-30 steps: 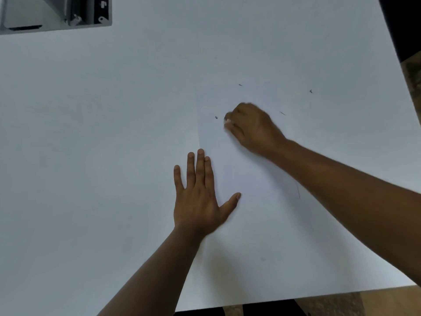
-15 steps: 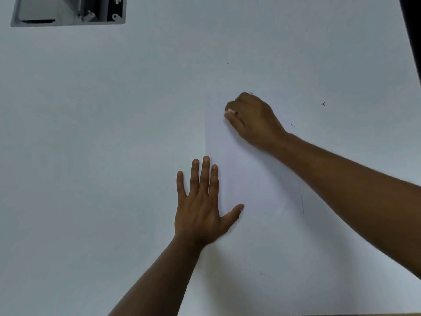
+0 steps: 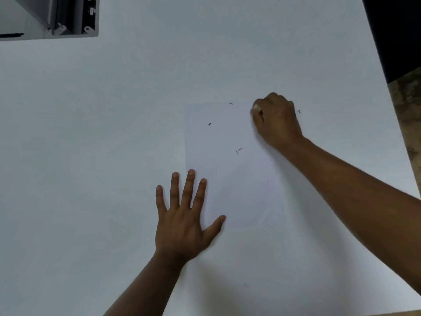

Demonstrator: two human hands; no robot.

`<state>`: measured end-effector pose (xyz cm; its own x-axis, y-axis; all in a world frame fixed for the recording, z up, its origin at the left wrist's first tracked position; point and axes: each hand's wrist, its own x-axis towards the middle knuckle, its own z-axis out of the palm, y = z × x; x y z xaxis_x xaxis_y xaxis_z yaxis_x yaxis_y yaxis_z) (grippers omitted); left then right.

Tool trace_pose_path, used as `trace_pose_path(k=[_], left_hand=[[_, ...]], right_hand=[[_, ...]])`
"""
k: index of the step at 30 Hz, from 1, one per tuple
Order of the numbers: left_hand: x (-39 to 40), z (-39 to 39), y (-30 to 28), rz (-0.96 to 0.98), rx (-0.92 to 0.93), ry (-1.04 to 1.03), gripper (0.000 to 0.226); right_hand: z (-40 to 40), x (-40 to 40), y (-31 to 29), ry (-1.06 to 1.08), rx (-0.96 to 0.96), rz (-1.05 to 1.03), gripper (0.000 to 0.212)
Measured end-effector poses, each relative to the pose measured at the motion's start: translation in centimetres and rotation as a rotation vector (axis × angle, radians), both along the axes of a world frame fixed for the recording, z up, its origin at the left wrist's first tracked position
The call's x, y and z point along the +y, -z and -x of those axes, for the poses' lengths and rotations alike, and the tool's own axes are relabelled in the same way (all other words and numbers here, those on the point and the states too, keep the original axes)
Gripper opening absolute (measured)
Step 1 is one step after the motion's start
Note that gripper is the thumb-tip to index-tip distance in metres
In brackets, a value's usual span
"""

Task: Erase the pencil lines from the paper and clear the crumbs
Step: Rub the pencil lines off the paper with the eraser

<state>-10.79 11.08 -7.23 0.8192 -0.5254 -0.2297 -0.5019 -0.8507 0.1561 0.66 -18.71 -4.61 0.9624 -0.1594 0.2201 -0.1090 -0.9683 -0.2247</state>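
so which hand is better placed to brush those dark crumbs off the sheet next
Probably the right hand: curled at the paper top near the crumbs, while the left hand presses the sheet flat.

eraser (image 3: 257,108) mostly hidden inside the right hand (image 3: 276,119), grey metal frame (image 3: 68,17) cut off at top-left edge

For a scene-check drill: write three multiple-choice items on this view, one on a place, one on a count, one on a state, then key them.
1. Where does the left hand lie?
A. flat on the paper's left edge
B. on the grey box
C. off the table

2. How many hands are in view?
A. one
B. two
C. three

3. How is the right hand held?
A. flat
B. curled round a small white eraser
C. pointing

Key:
A, its fingers spread over the paper edge.
B, both forearms show.
B, the eraser peeks from its fingers.
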Motion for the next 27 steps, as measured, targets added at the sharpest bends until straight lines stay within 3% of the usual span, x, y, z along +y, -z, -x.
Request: trace_pose_path(k=[4,8,11,16,21,27], left_hand=[[0.0,0.0,0.0,-0.017,0.001,-0.004,0.091],[0.0,-0.1,0.0,-0.009,-0.002,-0.008,0.091],[0.0,0.0,0.1,-0.007,-0.005,-0.007,0.091],[0.0,0.0,0.1,0.018,-0.014,-0.007,0.091],[0.1,0.0,0.2,0.014,-0.009,-0.002,0.092],[0.1,-0.1,0.2,0.015,-0.01,-0.002,0.092]], right_hand=[[0.7,2.1,-0.6,-0.01,-0.015,-0.107,0.028],[4.8,8.7,-0.1,-0.25,0.012,-0.199,0.026],[5.0,8.5,0.8,-0.324,0.048,-0.122,0.024],[1.9,0.6,1.0,0.001,-0.03,0.103,0.019],[1.8,-0.2,0.3,0.114,-0.044,-0.096,0.022],[6.2,5.9,0.4,-0.247,0.023,-0.16,0.016]])
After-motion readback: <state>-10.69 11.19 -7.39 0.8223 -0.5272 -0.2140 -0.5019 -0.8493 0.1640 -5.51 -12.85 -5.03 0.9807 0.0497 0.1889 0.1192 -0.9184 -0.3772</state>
